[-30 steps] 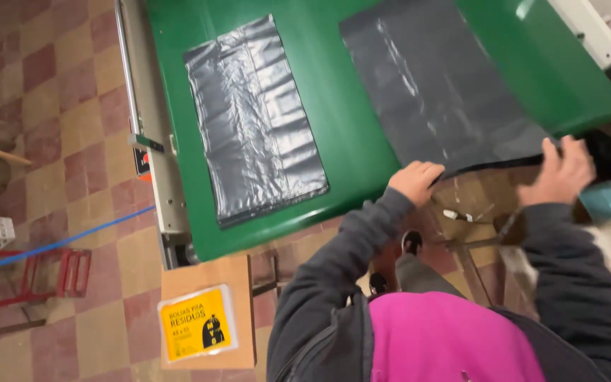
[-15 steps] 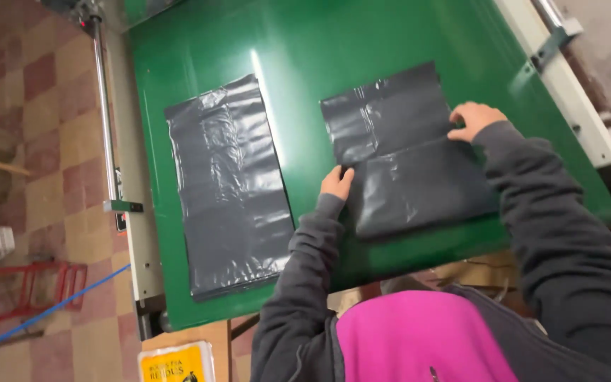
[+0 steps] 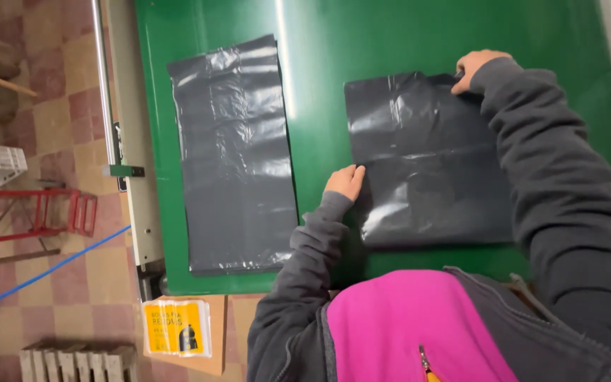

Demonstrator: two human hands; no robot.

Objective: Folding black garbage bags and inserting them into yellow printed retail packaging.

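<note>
Grey plastic bag lies flat on the green table, at about 3 o'clock from a second bag, well apart. Left hand pinches its left edge with closed fingers. Right hand, at 1 o'clock, grips its far corner.

Both hands pinch folded grey bag on green table
</note>
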